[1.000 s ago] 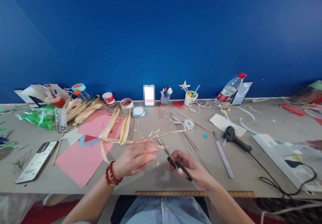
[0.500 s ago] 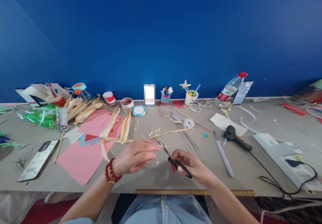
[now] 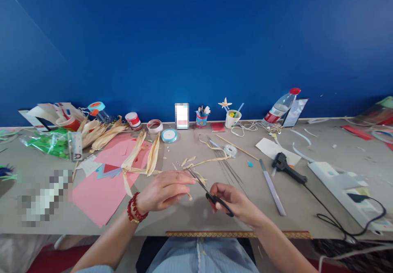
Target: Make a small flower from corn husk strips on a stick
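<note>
Scissors [image 3: 208, 192] with slender grey metal blades and smooth, black, looped handles are held in the right hand [image 3: 230, 201], whose fingers are curled and closed about the loops. The blades are directed forward and to the left, beyond the fingertips of the left hand [image 3: 167, 189]; how far they are parted is too fine to judge. The left hand is held palm down, its fingers pressed together and bent, and a pale husk piece [image 3: 190, 197], narrow, dry and stub-ended, is pinched at the fingertips, its greater part being concealed. This piece is thus placed just left of the scissor handles and at the right edge of the left hand. Beyond the left wrist, ribbed, papery corn husks [image 3: 134, 152] are laid beside flat, matte pink paper [image 3: 98, 195]. Straight, thin wires [image 3: 225, 162] are spread ahead of the right hand. Farther right, a flat, pale lilac strip [image 3: 273, 191] and a black glue gun [image 3: 288, 168] are placed on the smooth grey table [image 3: 147, 224].
</note>
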Available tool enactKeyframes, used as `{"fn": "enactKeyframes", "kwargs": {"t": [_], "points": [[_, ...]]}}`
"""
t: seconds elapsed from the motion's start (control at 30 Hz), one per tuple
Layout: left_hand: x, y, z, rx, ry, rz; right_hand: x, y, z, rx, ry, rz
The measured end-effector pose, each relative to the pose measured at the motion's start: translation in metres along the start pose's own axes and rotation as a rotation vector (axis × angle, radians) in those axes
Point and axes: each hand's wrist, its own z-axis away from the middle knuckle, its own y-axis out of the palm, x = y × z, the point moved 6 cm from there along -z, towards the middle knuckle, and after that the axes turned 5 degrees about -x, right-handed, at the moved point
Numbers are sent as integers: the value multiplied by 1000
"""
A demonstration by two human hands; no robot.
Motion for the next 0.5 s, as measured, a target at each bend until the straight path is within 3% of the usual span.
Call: {"fn": "enactKeyframes", "kwargs": {"t": [0.5], "points": [[-1, -3, -5, 29, -6, 51, 8, -7, -2, -31, -74, 126]]}}
